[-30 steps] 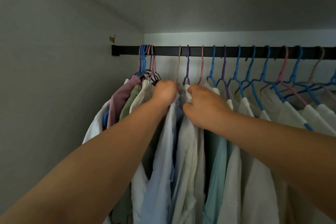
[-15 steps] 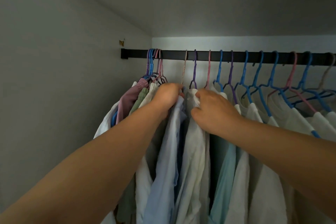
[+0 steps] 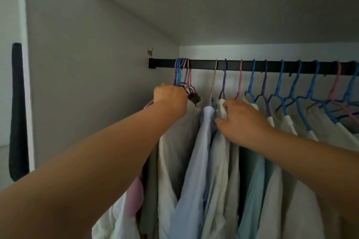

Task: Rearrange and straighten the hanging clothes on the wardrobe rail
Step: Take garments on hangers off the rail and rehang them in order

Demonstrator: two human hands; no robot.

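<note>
arms: two, bare to frame edge, no sleeves | hands: left [image 3: 171, 99], right [image 3: 241, 116], no rings, no gloves, no watch

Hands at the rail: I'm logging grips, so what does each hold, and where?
The left hand grips the bunched hangers at their necks, below the rail. The right hand pinches the cream shirt at its collar.

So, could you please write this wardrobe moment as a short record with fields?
rail: black rail, hangers along it
bunched hangers: cluster at the rail's left end
left hand: left hand at the base of that cluster
right hand: right hand gripping the collar of a white shirt
beside it: light blue shirt, to its left
</note>
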